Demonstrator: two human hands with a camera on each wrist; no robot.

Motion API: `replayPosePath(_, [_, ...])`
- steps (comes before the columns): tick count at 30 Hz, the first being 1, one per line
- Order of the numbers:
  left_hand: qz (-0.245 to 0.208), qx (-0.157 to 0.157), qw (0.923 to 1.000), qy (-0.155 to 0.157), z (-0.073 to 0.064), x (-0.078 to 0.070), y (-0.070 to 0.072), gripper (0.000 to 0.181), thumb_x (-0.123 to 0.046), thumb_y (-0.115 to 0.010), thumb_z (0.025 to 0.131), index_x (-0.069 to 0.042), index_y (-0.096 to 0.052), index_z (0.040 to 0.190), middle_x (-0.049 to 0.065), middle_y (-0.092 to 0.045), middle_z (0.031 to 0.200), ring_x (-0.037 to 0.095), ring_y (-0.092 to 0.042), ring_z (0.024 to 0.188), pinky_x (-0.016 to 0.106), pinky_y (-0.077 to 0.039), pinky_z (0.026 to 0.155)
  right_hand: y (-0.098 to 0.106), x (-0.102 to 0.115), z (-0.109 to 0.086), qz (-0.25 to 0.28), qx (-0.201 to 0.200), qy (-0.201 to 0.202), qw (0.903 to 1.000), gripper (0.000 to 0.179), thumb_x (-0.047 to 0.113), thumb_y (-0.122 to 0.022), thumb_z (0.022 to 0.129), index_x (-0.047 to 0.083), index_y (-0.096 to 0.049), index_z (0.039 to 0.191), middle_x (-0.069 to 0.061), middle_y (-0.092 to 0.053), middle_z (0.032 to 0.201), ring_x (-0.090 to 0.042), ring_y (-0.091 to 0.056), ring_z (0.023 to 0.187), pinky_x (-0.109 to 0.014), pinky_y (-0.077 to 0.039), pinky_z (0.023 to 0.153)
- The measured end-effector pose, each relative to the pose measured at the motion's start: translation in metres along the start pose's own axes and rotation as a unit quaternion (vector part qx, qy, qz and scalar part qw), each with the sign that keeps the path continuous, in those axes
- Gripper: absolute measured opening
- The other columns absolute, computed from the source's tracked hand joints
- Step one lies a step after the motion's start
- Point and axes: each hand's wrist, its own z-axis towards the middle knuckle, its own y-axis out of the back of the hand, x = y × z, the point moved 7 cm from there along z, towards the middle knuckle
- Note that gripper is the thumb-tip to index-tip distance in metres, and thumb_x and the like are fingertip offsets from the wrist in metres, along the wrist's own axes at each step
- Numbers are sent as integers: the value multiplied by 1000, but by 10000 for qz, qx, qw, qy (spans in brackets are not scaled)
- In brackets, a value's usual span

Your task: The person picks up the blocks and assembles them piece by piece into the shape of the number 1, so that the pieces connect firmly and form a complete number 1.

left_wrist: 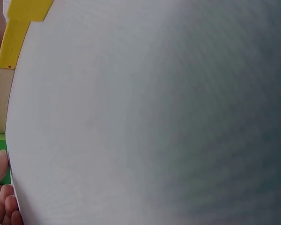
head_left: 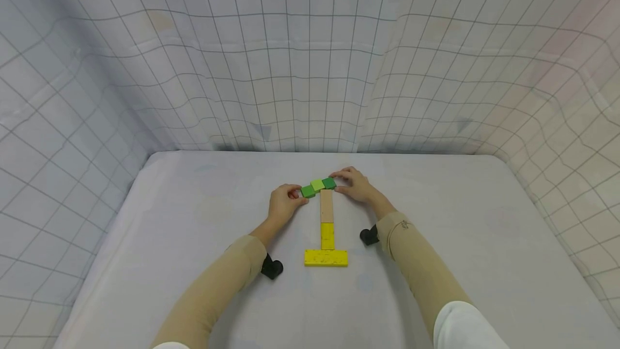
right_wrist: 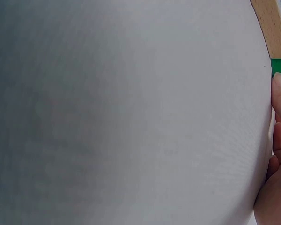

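Three small blocks form a slightly slanted row in the head view: a mid-green block on the left, a lime block in the middle and a dark green block on the right. My left hand pinches the mid-green block between thumb and forefinger. At the other end, the thumb and forefinger of my right hand hold the dark green block. Below the row stands a line of a plain wooden block and a yellow block. A longer yellow block lies crosswise at its near end.
All the blocks lie on a white-covered table. A grid-patterned curtain hangs behind the table's far edge and along both sides. Black wrist devices stick out inward beneath the sleeves, one near each side of the yellow blocks.
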Motion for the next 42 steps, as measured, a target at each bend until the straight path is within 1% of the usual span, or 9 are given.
replayPosePath(5, [20,-25,10000,5,1,1,0,35,-7,-77,72,4,-66,103,8,-56,73,17,-47,67,23,-39,61,0,-1,1,-15,-1,36,10000,38,19,-63,87,14,-56,124,-11,-45,122,-27,-42,112,-47,-30,94])
replayPosePath(16, [-25,-36,9999,90,0,1,0,36,-7,-77,72,3,-66,105,8,-56,74,18,-47,68,23,-39,62,-1,-1,1,-20,33,-36,10000,38,20,-63,87,16,-57,124,-10,-46,122,-26,-42,112,-47,-29,93])
replayPosePath(25, [-6,-26,10000,73,1,2,0,36,-7,-76,72,3,-66,105,8,-55,74,18,-47,68,23,-39,62,-1,-1,1,-32,40,-48,10000,39,20,-62,87,17,-56,125,-9,-46,121,-25,-42,111,-47,-28,92])
replayPosePath(37, [7,-29,9999,98,2,2,-1,37,-7,-77,71,2,-66,105,7,-55,74,17,-47,68,23,-39,62,-2,-5,2,-23,87,-250,9996,38,23,-62,88,21,-56,125,-7,-45,123,-24,-41,112,-46,-28,94])
replayPosePath(42, [-8,-22,10000,76,2,3,0,37,-6,-77,71,3,-66,105,8,-56,74,17,-47,68,23,-39,62,-2,-5,3,1,80,-256,9996,38,23,-62,87,22,-56,125,-7,-46,123,-23,-41,112,-46,-27,94])
